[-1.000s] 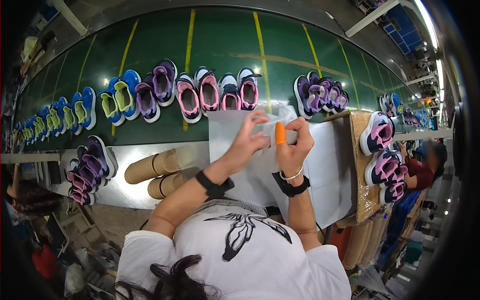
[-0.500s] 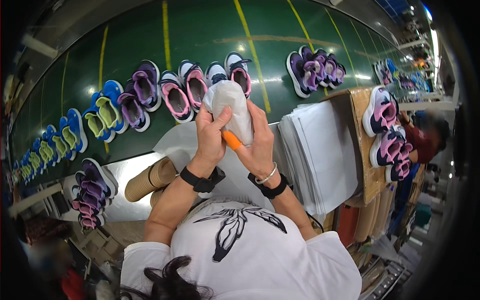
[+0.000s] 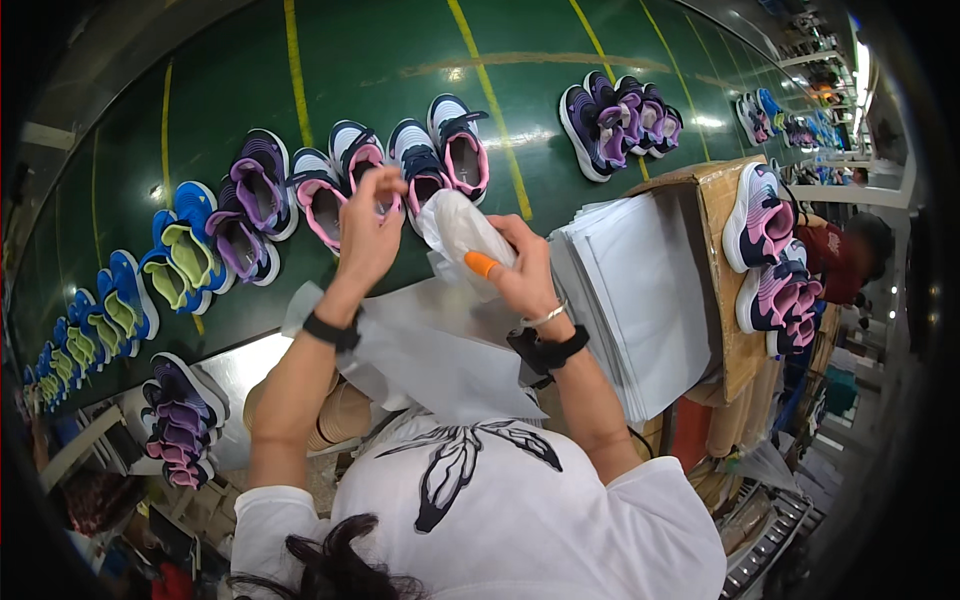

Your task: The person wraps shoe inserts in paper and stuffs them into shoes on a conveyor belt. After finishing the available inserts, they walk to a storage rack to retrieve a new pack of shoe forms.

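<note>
Right hand, orange cot on one finger, closed around crumpled white tissue paper wad, held above green conveyor belt. Left hand pinching pink-and-white children's sneaker on that belt, just left of the wad.

The left hand covers part of a pink shoe, so its grip there cannot be told. The right hand hides the wad of white paper's lower end — far shoes blur together.

One head-worn fisheye view — steeply down, close above the hands, facing the green conveyor.
</note>
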The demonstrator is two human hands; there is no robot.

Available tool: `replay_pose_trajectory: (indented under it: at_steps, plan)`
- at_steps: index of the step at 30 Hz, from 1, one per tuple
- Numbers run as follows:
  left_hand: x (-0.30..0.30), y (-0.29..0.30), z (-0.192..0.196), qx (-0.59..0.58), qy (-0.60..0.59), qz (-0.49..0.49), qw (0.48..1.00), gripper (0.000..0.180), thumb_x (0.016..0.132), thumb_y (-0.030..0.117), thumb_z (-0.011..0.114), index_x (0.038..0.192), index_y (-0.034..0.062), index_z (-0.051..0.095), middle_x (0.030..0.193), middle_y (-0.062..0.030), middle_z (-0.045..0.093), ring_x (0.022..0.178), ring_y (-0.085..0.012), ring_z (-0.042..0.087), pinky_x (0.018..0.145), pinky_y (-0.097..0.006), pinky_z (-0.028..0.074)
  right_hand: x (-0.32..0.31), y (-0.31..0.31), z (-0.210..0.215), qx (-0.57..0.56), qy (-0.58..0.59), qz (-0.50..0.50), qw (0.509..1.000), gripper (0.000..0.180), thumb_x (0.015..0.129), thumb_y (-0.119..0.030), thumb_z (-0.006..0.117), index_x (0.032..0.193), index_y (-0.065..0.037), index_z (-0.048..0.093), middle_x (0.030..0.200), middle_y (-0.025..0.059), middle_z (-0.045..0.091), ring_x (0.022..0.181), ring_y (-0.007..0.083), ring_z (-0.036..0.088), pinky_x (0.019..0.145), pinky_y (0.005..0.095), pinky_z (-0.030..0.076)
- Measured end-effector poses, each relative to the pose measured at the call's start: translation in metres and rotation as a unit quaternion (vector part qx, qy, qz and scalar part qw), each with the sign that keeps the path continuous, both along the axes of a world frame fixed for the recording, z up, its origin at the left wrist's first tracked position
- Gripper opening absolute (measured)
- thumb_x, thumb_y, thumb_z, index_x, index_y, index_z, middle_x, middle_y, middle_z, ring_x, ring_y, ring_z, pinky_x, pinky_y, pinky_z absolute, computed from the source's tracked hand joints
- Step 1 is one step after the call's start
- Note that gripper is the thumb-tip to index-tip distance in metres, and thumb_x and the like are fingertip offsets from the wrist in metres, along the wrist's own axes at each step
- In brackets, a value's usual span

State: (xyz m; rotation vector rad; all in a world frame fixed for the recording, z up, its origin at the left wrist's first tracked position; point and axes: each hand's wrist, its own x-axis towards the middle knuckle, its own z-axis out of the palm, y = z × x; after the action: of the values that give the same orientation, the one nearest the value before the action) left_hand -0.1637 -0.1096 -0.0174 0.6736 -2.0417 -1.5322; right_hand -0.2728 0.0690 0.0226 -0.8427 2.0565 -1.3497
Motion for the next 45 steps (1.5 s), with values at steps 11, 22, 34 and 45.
replay_pose_trajectory:
  at_steps: [11, 22, 34, 45]
  plan:
    - [-0.065, -0.048, -0.052, -0.225, -0.084, -0.133, 0.961, 0.026, 0.077, 0.006, 0.063, 0.099, 0.0031, 0.050, 0.085, -0.0171, 0.053, 0.088, -0.0394, 0.057, 0.074, -0.044, 0.047, -0.030, -0.123, -0.088, 0.204, 0.226, -0.053, 0.951, 0.046, 0.067, -0.016, 0.072, 0.098, 0.001, 0.042, 0.076, 0.0289, 0.060, 0.076, 0.0450, 0.061, 0.070, 0.0501, 0.048]
    - [-0.067, -0.062, -0.049, -0.387, -0.066, -0.195, 0.899, 0.018, 0.079, 0.005, 0.057, 0.097, 0.0083, 0.053, 0.090, -0.0116, 0.051, 0.068, -0.0332, 0.061, 0.056, -0.041, 0.049, 0.001, -0.092, -0.097, 0.119, 0.233, 0.056, 0.964, 0.063, 0.073, 0.004, 0.060, 0.129, 0.000, 0.032, 0.108, 0.0246, 0.046, 0.100, 0.0442, 0.050, 0.080, 0.0450, 0.046]
    - [-0.062, -0.049, -0.055, -0.303, -0.091, -0.209, 0.925, 0.019, 0.077, 0.014, 0.064, 0.085, 0.0024, 0.050, 0.082, -0.0163, 0.055, 0.079, -0.0374, 0.057, 0.066, -0.045, 0.043, 0.018, -0.072, -0.102, 0.097, 0.347, 0.153, 0.920, 0.057, 0.062, -0.008, 0.070, 0.112, 0.008, 0.047, 0.105, 0.0227, 0.048, 0.099, 0.0398, 0.048, 0.092, 0.0411, 0.041]
    - [-0.028, -0.044, -0.025, -0.384, -0.011, -0.161, 0.909, 0.019, 0.083, 0.021, 0.055, 0.091, 0.0040, 0.054, 0.091, -0.0136, 0.057, 0.089, -0.0349, 0.056, 0.073, -0.045, 0.045, -0.031, -0.088, -0.104, 0.094, 0.317, 0.214, 0.919, 0.044, 0.064, -0.018, 0.076, 0.099, -0.002, 0.054, 0.097, 0.0175, 0.057, 0.083, 0.0357, 0.057, 0.072, 0.0406, 0.048]
